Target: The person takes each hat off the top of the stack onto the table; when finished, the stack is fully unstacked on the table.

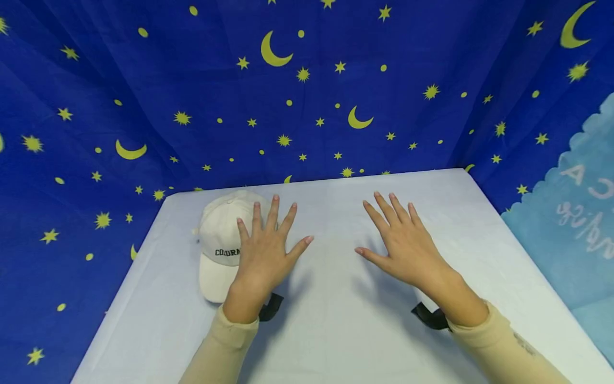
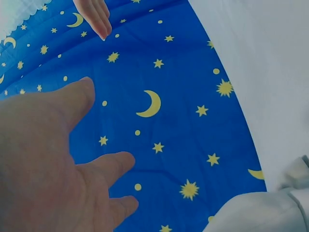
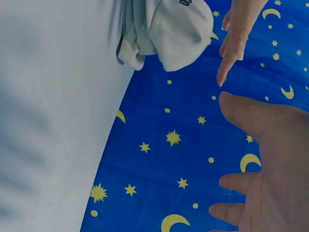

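A cream baseball cap (image 1: 218, 226) with dark lettering on its front lies on the left part of the table, its brim toward the near side. My left hand (image 1: 264, 253) hovers over the cap's right side with fingers spread, and hides part of the lettering. Farther right, my right hand (image 1: 408, 248) is held above the table, fingers spread and palm down, with its shadow beneath it. Neither hand holds anything. In the right wrist view the cap (image 3: 181, 36) appears at the top, beside the left hand (image 3: 236, 38).
A white cloth covers the table (image 1: 326, 330). Behind it and along the sides hangs a blue curtain (image 1: 216, 90) with yellow moons and stars. At the right edge hangs a light blue panel (image 1: 566, 234) with pale writing. Black straps (image 1: 429, 317) show at both wrists.
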Motion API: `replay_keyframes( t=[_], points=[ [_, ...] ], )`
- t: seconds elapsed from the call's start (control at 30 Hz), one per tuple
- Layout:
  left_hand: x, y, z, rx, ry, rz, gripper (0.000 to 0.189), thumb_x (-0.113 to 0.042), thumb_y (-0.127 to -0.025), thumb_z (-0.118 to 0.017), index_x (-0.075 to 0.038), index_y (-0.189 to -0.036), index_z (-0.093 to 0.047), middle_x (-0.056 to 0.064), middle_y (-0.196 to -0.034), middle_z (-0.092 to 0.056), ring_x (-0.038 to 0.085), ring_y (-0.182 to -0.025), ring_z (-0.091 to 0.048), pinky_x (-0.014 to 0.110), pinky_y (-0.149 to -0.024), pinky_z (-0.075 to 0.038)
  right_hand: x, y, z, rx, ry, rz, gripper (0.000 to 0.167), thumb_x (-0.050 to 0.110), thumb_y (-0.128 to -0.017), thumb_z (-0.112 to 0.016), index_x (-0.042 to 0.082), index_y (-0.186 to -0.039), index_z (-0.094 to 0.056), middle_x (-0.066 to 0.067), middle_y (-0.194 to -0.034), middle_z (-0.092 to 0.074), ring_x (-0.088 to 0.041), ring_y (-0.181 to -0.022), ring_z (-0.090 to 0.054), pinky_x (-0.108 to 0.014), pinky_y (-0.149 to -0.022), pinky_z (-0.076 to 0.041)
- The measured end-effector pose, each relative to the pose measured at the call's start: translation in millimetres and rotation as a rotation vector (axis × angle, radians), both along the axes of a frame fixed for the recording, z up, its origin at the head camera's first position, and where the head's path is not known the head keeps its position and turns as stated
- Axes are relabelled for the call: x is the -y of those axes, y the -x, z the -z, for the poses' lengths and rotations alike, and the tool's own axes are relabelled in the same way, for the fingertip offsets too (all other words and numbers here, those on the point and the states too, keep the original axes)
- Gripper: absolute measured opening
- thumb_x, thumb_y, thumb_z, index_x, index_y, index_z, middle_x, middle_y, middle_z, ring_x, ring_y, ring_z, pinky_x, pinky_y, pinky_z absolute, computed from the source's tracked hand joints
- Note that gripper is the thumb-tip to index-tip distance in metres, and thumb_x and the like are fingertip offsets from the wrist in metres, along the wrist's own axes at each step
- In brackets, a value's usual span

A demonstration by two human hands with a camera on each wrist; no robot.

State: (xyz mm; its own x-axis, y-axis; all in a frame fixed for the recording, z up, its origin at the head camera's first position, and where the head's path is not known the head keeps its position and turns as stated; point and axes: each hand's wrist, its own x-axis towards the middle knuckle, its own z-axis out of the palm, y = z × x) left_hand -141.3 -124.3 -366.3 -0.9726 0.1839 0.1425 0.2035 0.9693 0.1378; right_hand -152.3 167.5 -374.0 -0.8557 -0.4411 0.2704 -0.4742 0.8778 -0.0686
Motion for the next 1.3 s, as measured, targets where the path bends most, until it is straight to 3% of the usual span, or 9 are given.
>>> replay_keyframes(
  t=[0.53,0.83,0.93,1.07,1.3],
  points=[
    [16.8,-14.8,5.7,-0.04,-0.062,0.025,0.078,-0.068,-0.1,-0.044,-0.028,-0.163,-0.025,0.009,-0.171,-0.008,0.045,-0.154,-0.005,0.073,-0.115,-0.006,15,1.4,-2.9,-0.014,0.068,-0.055,0.092,0.061,-0.092,-0.065,0.014,-0.162,-0.028,-0.015,-0.168,-0.022,-0.04,-0.153,-0.02,-0.064,-0.118,-0.019],
    [42.8,-29.3,5.3,-0.127,-0.127,0.022,0.085,-0.056,-0.099,-0.058,-0.01,-0.162,-0.024,0.012,-0.168,-0.022,0.039,-0.152,-0.022,0.058,-0.119,-0.021,38,24.9,2.0,-0.056,0.142,-0.109,0.081,0.051,-0.096,-0.066,0.012,-0.159,-0.034,-0.014,-0.163,-0.033,-0.037,-0.15,-0.03,-0.06,-0.116,-0.027],
    [53.0,-34.4,8.2,-0.148,-0.149,0.016,0.082,-0.052,-0.099,-0.06,-0.012,-0.162,-0.027,0.013,-0.167,-0.026,0.038,-0.15,-0.028,0.057,-0.116,-0.028,47,33.7,5.5,-0.043,0.151,-0.12,0.079,0.049,-0.096,-0.067,0.012,-0.159,-0.035,-0.014,-0.162,-0.035,-0.036,-0.149,-0.031,-0.059,-0.116,-0.027],
    [66.0,-42.0,12.8,-0.159,-0.169,-0.003,0.074,-0.05,-0.1,-0.061,-0.02,-0.16,-0.032,0.011,-0.165,-0.029,0.035,-0.147,-0.036,0.059,-0.108,-0.039,60,44.1,11.1,0.014,0.185,-0.148,0.077,0.049,-0.098,-0.065,0.012,-0.159,-0.035,-0.013,-0.161,-0.037,-0.035,-0.148,-0.034,-0.06,-0.115,-0.03],
    [85.8,-56.5,21.7,-0.189,-0.217,-0.046,0.057,-0.04,-0.101,-0.064,-0.018,-0.151,-0.049,0.004,-0.156,-0.045,0.03,-0.138,-0.049,0.057,-0.091,-0.051,87,60.6,21.9,0.266,0.344,-0.235,0.072,0.054,-0.101,-0.057,0.017,-0.158,-0.036,-0.007,-0.158,-0.042,-0.03,-0.146,-0.038,-0.055,-0.114,-0.034]
  ],
)
